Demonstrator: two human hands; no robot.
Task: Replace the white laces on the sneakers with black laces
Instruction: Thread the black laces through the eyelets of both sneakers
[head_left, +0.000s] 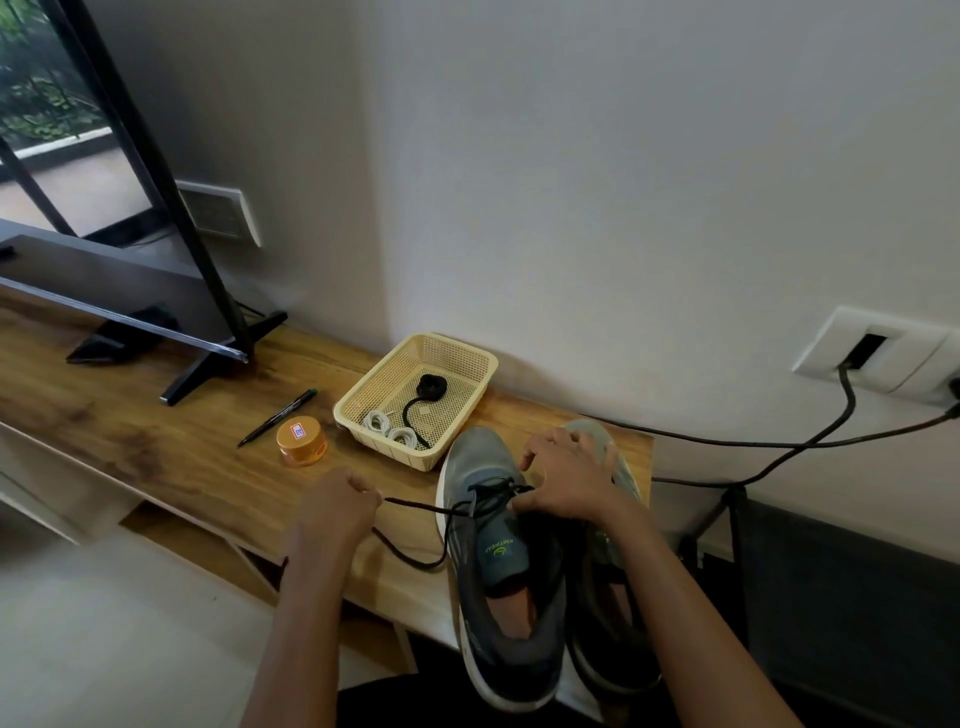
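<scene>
Head view: left hand (332, 506) and right hand (566, 478) pinch the black lace (415, 505).

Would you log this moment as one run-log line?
left hand: pinches black lace end | right hand: holds lace at sneaker | white laces: coiled in basket

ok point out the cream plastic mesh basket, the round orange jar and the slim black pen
cream plastic mesh basket (376, 376): head view, left wall
round orange jar (301, 434): head view, lid top
slim black pen (278, 417): head view, mid barrel
</scene>
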